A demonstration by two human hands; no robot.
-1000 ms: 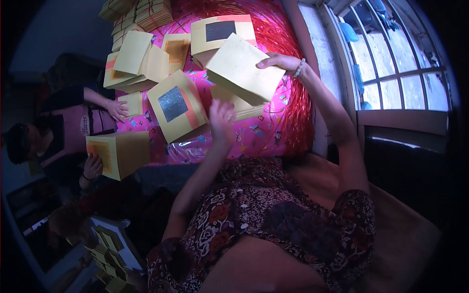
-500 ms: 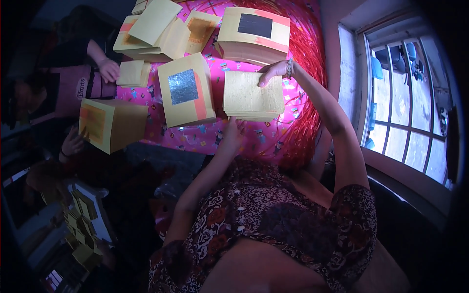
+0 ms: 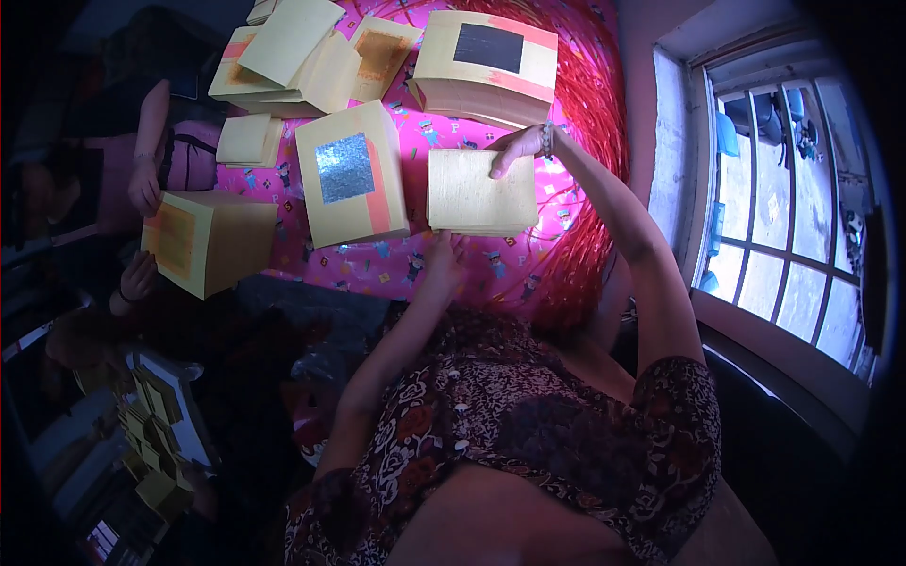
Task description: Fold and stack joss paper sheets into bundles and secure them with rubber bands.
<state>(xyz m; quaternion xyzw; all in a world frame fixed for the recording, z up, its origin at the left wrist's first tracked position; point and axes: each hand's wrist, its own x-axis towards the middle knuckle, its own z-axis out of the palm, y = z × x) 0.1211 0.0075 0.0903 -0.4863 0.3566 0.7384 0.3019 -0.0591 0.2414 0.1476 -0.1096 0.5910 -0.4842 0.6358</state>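
Observation:
A small stack of pale yellow paper sheets (image 3: 479,193) is held over the pink patterned table cover. My right hand (image 3: 519,149) grips its far edge, thumb lying on the top sheet and fingers hidden beneath. At the near edge, my left hand (image 3: 446,262) is closed with its fingertips at the sheets' lower left part. Just left of the stack stands a thick yellow paper block (image 3: 389,179) with a shiny dark square and an orange-red stripe on its face. Beyond my right hand lies another large block (image 3: 486,71) with a black square.
Red shiny strands (image 3: 596,217) run along the table's right side. At left, a co-worker's hands (image 3: 143,187) hold a yellow block (image 3: 236,241). More blocks and loose sheets (image 3: 291,42) lie at the far left, near a small pile (image 3: 247,141). A barred window (image 3: 793,208) is at right.
The stack's lower edges look more even, and it sits slightly further left. The co-worker's upper hand has moved from the small pile to the block's top corner.

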